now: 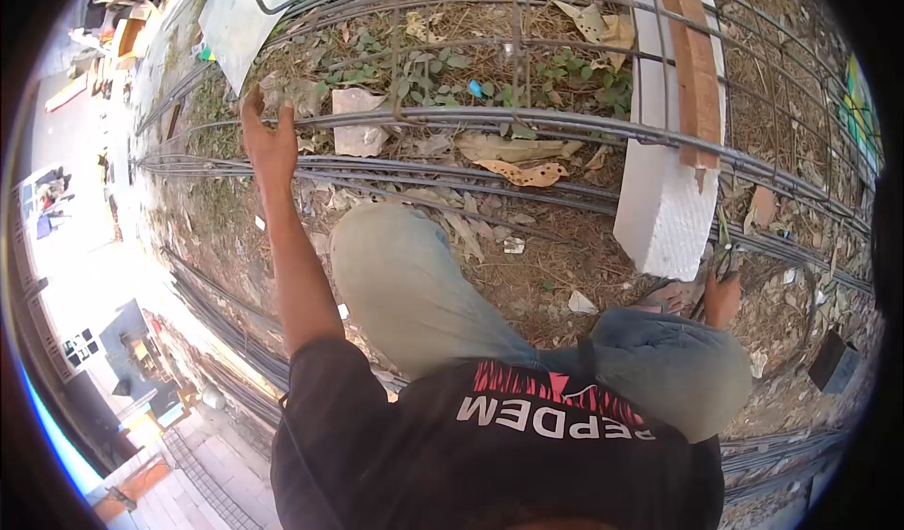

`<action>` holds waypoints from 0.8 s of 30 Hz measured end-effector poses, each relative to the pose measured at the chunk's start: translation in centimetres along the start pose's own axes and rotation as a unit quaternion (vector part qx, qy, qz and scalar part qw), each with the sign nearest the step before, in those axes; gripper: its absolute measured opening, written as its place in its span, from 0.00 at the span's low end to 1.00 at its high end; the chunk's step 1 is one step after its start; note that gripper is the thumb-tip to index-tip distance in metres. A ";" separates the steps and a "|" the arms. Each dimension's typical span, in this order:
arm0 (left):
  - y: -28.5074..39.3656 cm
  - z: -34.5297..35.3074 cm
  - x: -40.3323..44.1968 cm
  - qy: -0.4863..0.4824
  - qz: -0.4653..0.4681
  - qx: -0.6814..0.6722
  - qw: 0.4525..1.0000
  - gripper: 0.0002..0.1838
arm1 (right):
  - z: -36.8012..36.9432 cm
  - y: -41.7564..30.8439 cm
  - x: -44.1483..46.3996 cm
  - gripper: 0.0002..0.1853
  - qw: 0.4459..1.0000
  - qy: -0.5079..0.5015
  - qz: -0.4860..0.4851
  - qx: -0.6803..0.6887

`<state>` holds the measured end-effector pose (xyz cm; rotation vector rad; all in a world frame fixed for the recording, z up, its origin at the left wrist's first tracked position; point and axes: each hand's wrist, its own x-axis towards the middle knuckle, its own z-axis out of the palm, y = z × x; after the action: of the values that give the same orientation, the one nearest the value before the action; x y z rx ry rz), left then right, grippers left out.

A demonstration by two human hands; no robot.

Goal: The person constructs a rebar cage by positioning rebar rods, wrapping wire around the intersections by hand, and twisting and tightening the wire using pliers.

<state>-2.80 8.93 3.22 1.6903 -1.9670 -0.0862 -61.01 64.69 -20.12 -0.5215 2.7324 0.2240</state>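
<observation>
Outdoor ground (565, 281) formed the work surface, covered with soil, dry leaves and low weeds. Steel bar frame (565, 120): located at 12 o'clock, extending toward 2 o'clock, its long bars crossing above a white block (664, 200) and a reddish-brown wood piece (692, 78) at 1 o'clock. Left hand (271, 144): positioned at 10 o'clock, palm open, thumb and fingers spread apart, near the left end of the frame's bars; whether it touched them could not be determined. A pale sheet (240, 22) lay just beyond the fingertips, and a pale broken slab (358, 120) lay to the hand's right. Right hand (723, 299): positioned at 4 o'clock, just beside the lower end of the white block, fingers curled around a dark-handled tool (724, 257); finger closure was partly hidden. Loose bars (221, 309) lay at 9 o'clock.
</observation>
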 end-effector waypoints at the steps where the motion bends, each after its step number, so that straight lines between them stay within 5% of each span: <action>1: -1.7 -0.1 0.9 -0.003 -0.040 -0.089 0.995 0.25 | 0.0 -0.1 -0.7 0.35 1.000 0.006 -0.003 0.005; 3: -4.8 -1.8 2.3 -0.010 -0.124 -0.223 0.967 0.22 | -0.4 -0.3 -2.7 0.35 0.995 0.100 -0.025 0.009; 6: -6.0 -3.7 4.8 -0.018 -0.207 -0.292 0.933 0.17 | -8.7 -5.9 -8.6 0.35 0.996 0.048 0.070 -0.018; 8: -4.3 -4.8 5.5 0.017 -0.025 -0.193 0.981 0.15 | -11.2 -5.8 -11.2 0.32 0.991 0.108 0.059 -0.048; 10: -1.2 -4.5 4.9 -0.056 -0.004 -0.317 0.947 0.15 | -14.6 -7.9 -15.1 0.30 0.974 0.198 0.071 -0.086; 12: 1.4 -2.9 3.1 -0.185 0.070 -0.349 0.916 0.16 | -19.6 -12.3 -18.8 0.30 0.986 0.156 0.035 -0.042; 13: 2.8 -1.9 2.7 -0.246 0.131 -0.323 0.904 0.19 | -20.1 -12.3 -20.2 0.30 0.975 0.215 -0.049 -0.036; 16: 6.0 0.4 0.6 -0.336 0.250 -0.241 0.876 0.29 | -25.8 -21.5 -25.7 0.26 0.987 0.096 -0.130 -0.010; 17: 7.0 0.5 0.5 -0.377 0.251 -0.202 0.868 0.31 | -26.0 -23.3 -26.7 0.25 0.971 0.116 -0.207 -0.005; 19: 8.4 0.3 0.6 -0.446 0.248 -0.114 0.852 0.35 | -27.7 -28.3 -27.9 0.23 0.973 -0.012 -0.229 0.017; 24: 8.7 2.0 -0.6 -0.368 0.274 -0.134 0.878 0.35 | -23.4 -36.2 -26.2 0.24 0.903 -0.193 -0.366 -0.113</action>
<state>-11.40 10.75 4.62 0.9148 -2.7468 -0.8564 -31.53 34.89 7.98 -1.3549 1.9694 0.3939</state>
